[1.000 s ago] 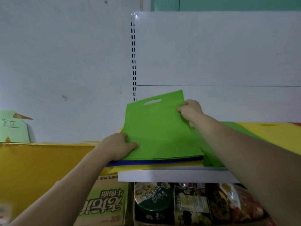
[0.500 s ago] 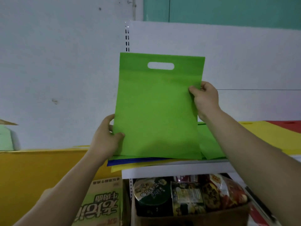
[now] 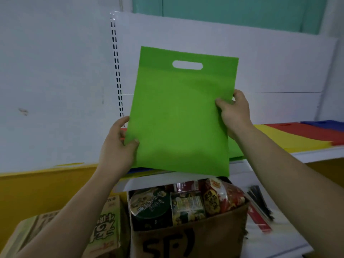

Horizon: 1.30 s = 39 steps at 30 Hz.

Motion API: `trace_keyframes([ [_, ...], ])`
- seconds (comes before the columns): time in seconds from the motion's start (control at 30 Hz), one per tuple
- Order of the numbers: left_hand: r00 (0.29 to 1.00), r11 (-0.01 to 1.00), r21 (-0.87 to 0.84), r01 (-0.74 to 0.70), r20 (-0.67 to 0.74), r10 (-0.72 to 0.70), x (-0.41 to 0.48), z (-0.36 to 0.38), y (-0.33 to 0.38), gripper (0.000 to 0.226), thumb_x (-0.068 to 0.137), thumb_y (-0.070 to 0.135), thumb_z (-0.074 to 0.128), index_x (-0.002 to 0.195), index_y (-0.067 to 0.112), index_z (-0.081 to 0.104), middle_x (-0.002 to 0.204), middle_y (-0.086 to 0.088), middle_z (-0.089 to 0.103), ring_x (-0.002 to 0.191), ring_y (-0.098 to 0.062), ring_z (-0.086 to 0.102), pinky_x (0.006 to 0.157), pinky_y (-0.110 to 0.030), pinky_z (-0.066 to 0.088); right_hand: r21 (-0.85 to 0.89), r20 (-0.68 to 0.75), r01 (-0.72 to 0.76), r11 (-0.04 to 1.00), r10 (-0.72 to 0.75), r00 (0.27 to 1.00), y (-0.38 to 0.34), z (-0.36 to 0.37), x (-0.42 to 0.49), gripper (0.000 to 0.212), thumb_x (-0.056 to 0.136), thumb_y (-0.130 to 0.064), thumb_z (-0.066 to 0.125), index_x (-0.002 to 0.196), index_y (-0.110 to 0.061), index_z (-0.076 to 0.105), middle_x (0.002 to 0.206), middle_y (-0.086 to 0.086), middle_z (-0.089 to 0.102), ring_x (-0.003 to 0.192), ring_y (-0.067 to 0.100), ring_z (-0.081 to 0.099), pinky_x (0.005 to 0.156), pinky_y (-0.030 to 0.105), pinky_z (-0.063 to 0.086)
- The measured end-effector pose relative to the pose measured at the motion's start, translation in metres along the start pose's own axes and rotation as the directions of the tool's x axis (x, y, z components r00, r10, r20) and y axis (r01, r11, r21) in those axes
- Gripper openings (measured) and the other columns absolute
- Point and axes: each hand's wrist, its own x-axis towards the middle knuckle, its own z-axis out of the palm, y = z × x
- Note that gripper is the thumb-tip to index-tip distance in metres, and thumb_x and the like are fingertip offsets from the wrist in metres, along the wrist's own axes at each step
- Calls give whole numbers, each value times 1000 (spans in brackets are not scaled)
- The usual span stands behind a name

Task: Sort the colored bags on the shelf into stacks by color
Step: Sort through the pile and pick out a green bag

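Note:
A flat green bag (image 3: 178,116) with a cut-out handle is held upright in front of the white shelf (image 3: 320,154). My left hand (image 3: 119,144) pinches its lower left edge. My right hand (image 3: 235,112) pinches its right edge higher up. Behind it another green bag (image 3: 235,150) lies on the shelf. To the right lie yellow bags (image 3: 290,140), red bags (image 3: 312,132) and blue bags (image 3: 327,124). Under the held bag, blue and yellow bag edges (image 3: 141,171) peek out at the shelf front.
A brown cardboard box (image 3: 189,237) full of instant noodle cups stands below the shelf. A printed carton (image 3: 104,226) sits to its left, against a yellow panel (image 3: 42,190). A white back panel with a slotted upright (image 3: 116,66) rises behind the shelf.
The green bag was lifted off the pile and raised upright in both hands, then shifted a little to the right and toward me. My view has tilted down and right.

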Motion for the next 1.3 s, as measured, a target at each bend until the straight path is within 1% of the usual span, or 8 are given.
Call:
trace_keyframes([
  [0.4, 998, 999, 46, -7, 57, 4, -7, 133, 47, 59, 87, -1, 58, 136, 27, 40, 87, 8, 56, 79, -11, 58, 58, -23, 42, -104, 19, 32, 994, -30, 999, 34, -116, 88, 23, 88, -16, 59, 111, -19, 56, 110, 5, 65, 98, 22, 64, 90, 45, 52],
  [0.57, 999, 990, 141, 10, 49, -18, -11, 175, 52, 64, 86, 0, 58, 140, 25, 35, 90, 16, 54, 76, -3, 56, 59, -21, 42, -111, 78, -19, 994, 28, 997, 60, -138, 117, 25, 89, -14, 58, 113, -17, 56, 107, 2, 63, 97, 22, 64, 90, 43, 53],
  [0.67, 998, 969, 245, 19, 52, -33, -13, 181, 51, 60, 85, -1, 60, 137, 21, 40, 98, 7, 55, 79, -13, 57, 64, -26, 45, -101, 139, -87, 991, 100, 985, 77, -134, 124, 22, 89, -13, 57, 110, -20, 55, 110, 4, 63, 97, 24, 63, 88, 43, 53],
  [0.77, 997, 886, 463, -37, 82, -1, -10, 178, 50, 53, 83, 2, 63, 131, 18, 48, 125, -8, 48, 98, -26, 57, 90, -34, 45, -81, 205, -218, 972, 231, 951, 92, -122, 129, 29, 90, -9, 56, 118, -15, 55, 115, 8, 62, 96, 26, 63, 82, 39, 54],
  [0.9, 984, 769, 632, -98, 178, -21, -11, 171, 51, 31, 86, 8, 62, 116, 15, 61, 126, -7, 46, 98, -20, 51, 88, -25, 36, -158, 251, -283, 946, 316, 915, 107, -101, 132, 42, 84, 0, 54, 124, -13, 54, 114, 12, 62, 86, 26, 62, 69, 32, 52],
  [1.0, 953, 668, 725, -168, 294, -79, -8, 166, 46, 27, 89, 26, 60, 113, 14, 65, 121, -4, 54, 106, -21, 53, 93, -28, 38, -267, 274, -273, 924, 345, 898, 120, -91, 133, 55, 83, 3, 56, 134, -14, 45, 114, 13, 56, 91, 29, 60, 73, 35, 52],
  [1.13, 865, 617, 755, -221, 444, -234, -4, 158, 42, 73, 75, 73, 48, 118, 15, 63, 121, -3, 59, 105, -19, 55, 89, -28, 41, -425, 299, -181, 887, 327, 897, 138, -86, 133, 64, 83, -2, 59, 140, -19, 37, 117, 19, 58, 98, 35, 61, 80, 39, 53],
  [1.3, 770, 643, 748, -163, 504, -391, -10, 160, 47, 97, 60, 78, 52, 139, 21, 43, 145, 2, 41, 128, -16, 42, 106, -33, 34, -659, 418, 42, 751, 319, 850, 148, -86, 139, 58, 85, -16, 66, 138, -15, 42, 134, 15, 49, 112, 31, 54, 90, 34, 46],
])
